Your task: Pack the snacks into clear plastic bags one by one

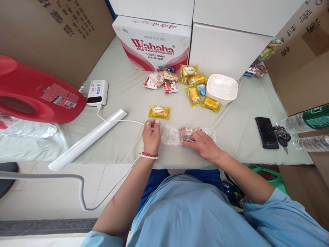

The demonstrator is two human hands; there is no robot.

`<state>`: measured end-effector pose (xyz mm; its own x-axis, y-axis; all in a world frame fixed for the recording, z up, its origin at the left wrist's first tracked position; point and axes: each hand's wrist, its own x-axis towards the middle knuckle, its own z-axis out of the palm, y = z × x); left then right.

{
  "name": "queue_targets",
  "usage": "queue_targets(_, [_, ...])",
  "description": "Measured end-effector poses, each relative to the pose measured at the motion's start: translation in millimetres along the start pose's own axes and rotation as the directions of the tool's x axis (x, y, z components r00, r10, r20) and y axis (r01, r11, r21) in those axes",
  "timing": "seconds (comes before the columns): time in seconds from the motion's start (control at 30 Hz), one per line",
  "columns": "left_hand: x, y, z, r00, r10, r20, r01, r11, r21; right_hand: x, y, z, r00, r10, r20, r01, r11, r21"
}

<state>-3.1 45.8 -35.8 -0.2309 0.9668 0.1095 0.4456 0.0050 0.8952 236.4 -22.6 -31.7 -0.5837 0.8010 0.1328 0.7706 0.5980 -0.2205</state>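
My left hand [151, 138] is closed with thumb and fingers together, just below a yellow snack packet [159, 112]. Whatever those fingers may pinch is hidden. A thin white cable [128, 121] runs up to this hand from the left. To its right lies a clear plastic bag [170, 136] around a red-printed packet [185, 133]. My right hand [202, 144] rests on that packet from the right, with its fingers bent over it. The left end of the bag almost reaches my left hand.
Loose snack packets [194, 95] lie beside a white plastic tub [222, 88], before a Wahaha carton [155, 44]. A power bank [98, 92], white light bar [88, 139] and red jug [38, 92] stand left. A phone [266, 132], keys [282, 135] and bottles [294, 122] lie right.
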Motion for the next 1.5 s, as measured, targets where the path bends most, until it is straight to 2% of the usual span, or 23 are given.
queue_targets(0.07, [4,14,9.8,0.997,0.069,0.035,-0.071,0.997,0.044,0,-2,-1,1.0,-0.005,0.014,0.006,1.0,-0.025])
queue_targets(0.13, [7,25,20.8,0.976,0.116,0.184,-0.151,0.97,0.188,1,-3,0,1.0,-0.008,0.021,0.009,0.999,-0.044])
queue_targets(0.23, [8,27,28.6,0.887,0.029,0.461,-0.226,0.898,0.378,0,-2,1,1.0,-0.001,0.005,0.001,1.0,-0.018])
queue_targets(0.3, [7,17,22.6,0.832,-0.015,0.555,-0.255,0.877,0.406,-3,-1,0,1.0,0.003,-0.031,-0.001,0.999,0.05])
queue_targets(0.33, [6,11,16.3,0.825,-0.01,0.566,-0.261,0.88,0.396,-4,0,-2,0.998,-0.001,-0.056,0.007,0.995,0.102])
queue_targets(0.47, [-1,-7,-19.0,0.875,0.044,0.482,-0.192,0.946,0.262,-10,0,-8,0.985,0.008,-0.172,0.053,0.937,0.345])
queue_targets(0.6, [-15,12,-37.6,0.881,-0.086,0.465,0.079,0.996,0.033,-10,0,-5,0.965,0.065,-0.255,0.052,0.902,0.428])
queue_targets(0.7, [-28,42,-23.0,0.874,-0.133,0.467,0.229,0.961,-0.156,-6,0,1,0.958,0.078,-0.277,0.044,0.912,0.408])
queue_targets(0.8, [-37,63,9.4,0.852,-0.098,0.514,0.242,0.945,-0.221,-6,-3,1,0.962,0.092,-0.258,0.012,0.927,0.375])
queue_targets(0.87, [-41,68,30.3,0.831,-0.051,0.554,0.151,0.979,-0.135,-9,-6,-2,0.967,0.104,-0.234,-0.011,0.93,0.368])
queue_targets(0.93, [-43,68,43.8,0.829,0.04,0.558,-0.034,0.999,-0.02,-16,-9,-6,0.972,0.1,-0.212,-0.007,0.917,0.4])
queue_targets(1.0, [-47,66,49.1,0.809,0.163,0.565,-0.233,0.971,0.054,-25,-9,-10,0.974,0.106,-0.198,0.001,0.878,0.478])
queue_targets(1.07, [-52,65,49.5,0.76,0.27,0.591,-0.39,0.917,0.084,-36,-4,-10,0.952,0.239,-0.189,-0.091,0.815,0.572])
queue_targets(1.1, [-55,65,49.3,0.737,0.308,0.602,-0.453,0.886,0.101,-40,0,-9,0.91,0.37,-0.189,-0.19,0.775,0.602])
queue_targets(1.13, [-58,65,49.4,0.717,0.338,0.61,-0.507,0.853,0.122,-44,5,-7,0.832,0.518,-0.198,-0.309,0.73,0.61])
queue_targets(1.17, [-61,66,50.0,0.701,0.361,0.615,-0.552,0.821,0.147,-47,12,-5,0.725,0.652,-0.223,-0.429,0.679,0.596])
queue_targets(1.2, [-64,66,51.1,0.691,0.377,0.617,-0.587,0.791,0.174,-48,18,-2,0.612,0.747,-0.26,-0.531,0.632,0.565])
queue_targets(1.23, [-67,66,52.7,0.685,0.386,0.618,-0.613,0.763,0.204,-48,25,0,0.523,0.798,-0.3,-0.607,0.595,0.526])
queue_targets(1.27, [-70,67,54.6,0.682,0.389,0.62,-0.632,0.739,0.232,-46,31,3,0.471,0.82,-0.326,-0.661,0.573,0.486])
queue_targets(1.3, [-73,67,56.5,0.68,0.386,0.624,-0.645,0.719,0.259,-43,37,6,0.457,0.827,-0.328,-0.695,0.562,0.449])
queue_targets(1.33, [-75,66,58.3,0.68,0.379,0.627,-0.653,0.702,0.285,-40,41,8,0.469,0.827,-0.309,-0.715,0.562,0.416])
queue_targets(1.43, [-78,63,61.3,0.677,0.361,0.642,-0.671,0.66,0.337,-30,46,11,0.58,0.79,-0.2,-0.718,0.611,0.332])
queue_targets(1.5, [-78,59,61.0,0.672,0.366,0.644,-0.684,0.642,0.348,-27,46,10,0.633,0.753,-0.18,-0.684,0.653,0.326])
